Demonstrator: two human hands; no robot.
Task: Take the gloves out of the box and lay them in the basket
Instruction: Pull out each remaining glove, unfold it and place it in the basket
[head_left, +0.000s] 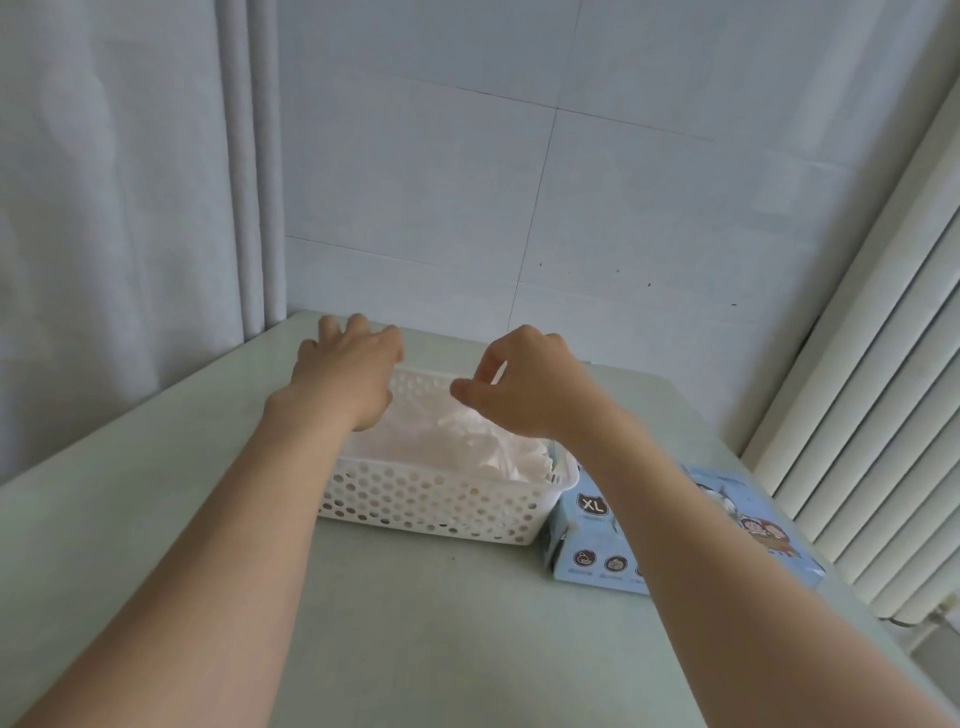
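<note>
Forearms (218, 545) out | L hand (345, 371) fingers spread, R hand (524, 384) fingers loose-curled, empty | over basket (426, 499) w/ gloves (467, 447) | box (597, 551) beside

Your basket (431, 506) sits on the bench (415, 634). The gloves (467, 441) lie piled inside the basket. The glove box (597, 545) lies just right of the basket, beside its near right corner. Your left grip (345, 374) hangs over the basket's far left corner, and your right grip (524, 387) over its far right side.
</note>
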